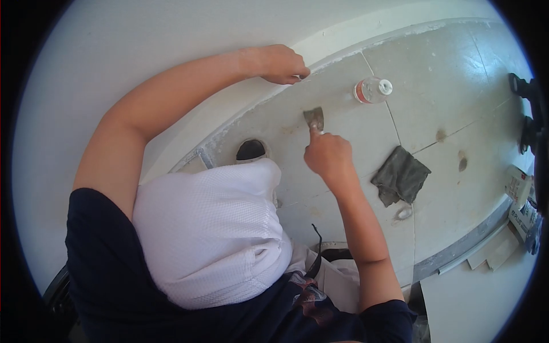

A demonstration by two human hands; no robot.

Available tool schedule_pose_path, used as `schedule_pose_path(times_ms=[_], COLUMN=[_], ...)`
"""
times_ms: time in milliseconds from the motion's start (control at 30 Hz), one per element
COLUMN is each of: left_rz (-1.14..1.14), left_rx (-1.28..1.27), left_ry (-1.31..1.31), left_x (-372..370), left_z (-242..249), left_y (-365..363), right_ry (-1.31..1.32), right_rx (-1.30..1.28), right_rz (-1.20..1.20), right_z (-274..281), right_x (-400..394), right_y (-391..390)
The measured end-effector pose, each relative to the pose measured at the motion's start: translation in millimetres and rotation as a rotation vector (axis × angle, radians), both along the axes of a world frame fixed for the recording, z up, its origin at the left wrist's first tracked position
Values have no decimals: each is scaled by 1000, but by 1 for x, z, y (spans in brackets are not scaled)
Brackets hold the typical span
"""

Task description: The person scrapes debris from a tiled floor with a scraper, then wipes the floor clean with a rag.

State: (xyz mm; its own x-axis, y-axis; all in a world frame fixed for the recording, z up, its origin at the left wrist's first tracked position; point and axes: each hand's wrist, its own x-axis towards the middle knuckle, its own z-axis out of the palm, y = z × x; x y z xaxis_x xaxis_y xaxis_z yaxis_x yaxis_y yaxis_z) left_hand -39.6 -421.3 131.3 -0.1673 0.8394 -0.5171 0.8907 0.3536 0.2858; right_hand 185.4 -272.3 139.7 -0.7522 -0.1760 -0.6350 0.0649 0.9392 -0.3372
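Note:
My right hand (330,154) is closed round a putty knife (314,116), index finger stretched along it toward the blade. The wide, stained blade points away from me over the grey tiled floor (354,194). At the foot of the white wall, my left hand (284,64) is curled, fingertips down by the skirting edge (329,62). A small dark spot shows at those fingertips; I cannot tell what they hold. Beyond the knife stands a clear plastic bottle (372,91) with a red label and white cap. A dark grey folded cloth (401,176) lies to the right.
My shoe (251,150) is on the floor close to the wall. Black legs of some stand (527,117) rise at the right edge, above boxes (519,186). Tile strips (496,247) and a pale board (466,300) lie lower right. Brown stains mark the floor.

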Motion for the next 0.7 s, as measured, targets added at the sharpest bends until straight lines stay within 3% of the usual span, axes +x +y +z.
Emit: schedule_pose_path(times_ms=[167,267,367,533,700], left_rz=[-24,23,31,-10,2], left_rx=[-57,15,61,-16,10], left_ry=[15,-10,-28,-23,-26], left_x=[-6,-5,-5,-5,-5], left_z=[3,-3,-6,-10,-10], left_y=[0,-3,-5,-5,4], right_ry=[141,40,-24,190,177], right_rx=[-35,-61,32,-34,-91], right_rz=[-95,-128,-106,-218,-283], right_z=[-34,9,5,-32,32], right_x=[-34,-31,-20,-47,-35], right_y=[18,30,42,40,46])
